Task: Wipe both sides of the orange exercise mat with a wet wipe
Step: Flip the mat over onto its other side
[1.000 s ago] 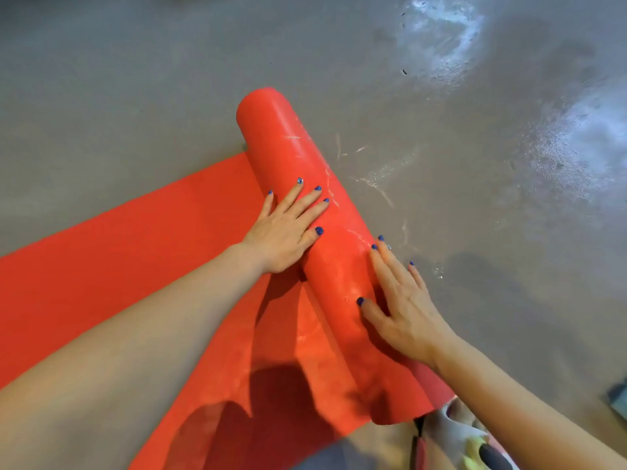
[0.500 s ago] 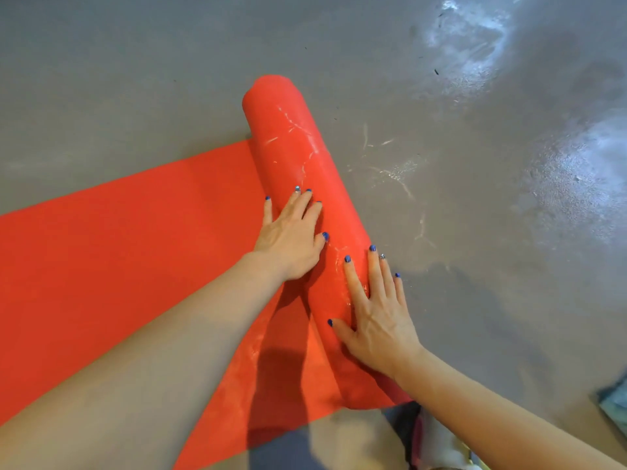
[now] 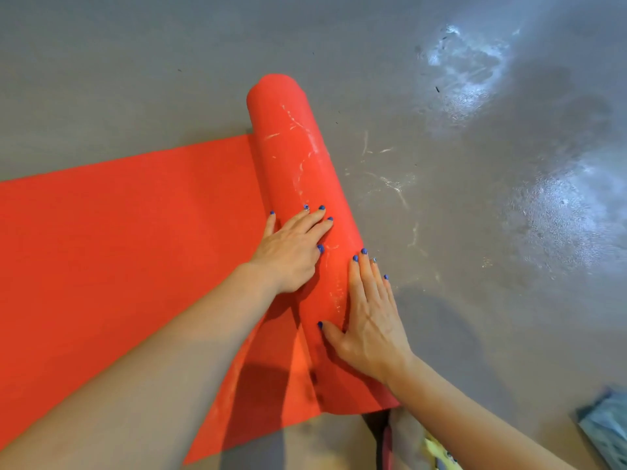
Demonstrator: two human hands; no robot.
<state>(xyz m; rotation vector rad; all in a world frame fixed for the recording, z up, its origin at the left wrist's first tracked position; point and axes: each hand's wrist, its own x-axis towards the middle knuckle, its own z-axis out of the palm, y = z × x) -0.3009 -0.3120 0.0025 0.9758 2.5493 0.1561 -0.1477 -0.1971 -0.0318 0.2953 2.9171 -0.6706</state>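
The orange exercise mat (image 3: 118, 232) lies partly unrolled on the floor, its flat part stretching to the left. Its rolled part (image 3: 291, 157) runs from the upper middle down toward me and carries pale smears. My left hand (image 3: 291, 249) lies flat on the roll's left side with straight fingers. My right hand (image 3: 369, 320) presses flat on the roll's right side, nearer to me, thumb spread. No wet wipe shows in either hand.
Grey floor (image 3: 475, 300) surrounds the mat, with wet shiny patches (image 3: 559, 218) at the right and whitish streaks beside the roll. A bluish object (image 3: 607, 425) sits at the lower right edge. Something yellow and dark (image 3: 434, 449) lies at the bottom.
Both hands have shifted along the roll with it turning toward the flat part; my right hand moved up from the roll's side onto its top. The view has drifted slightly.
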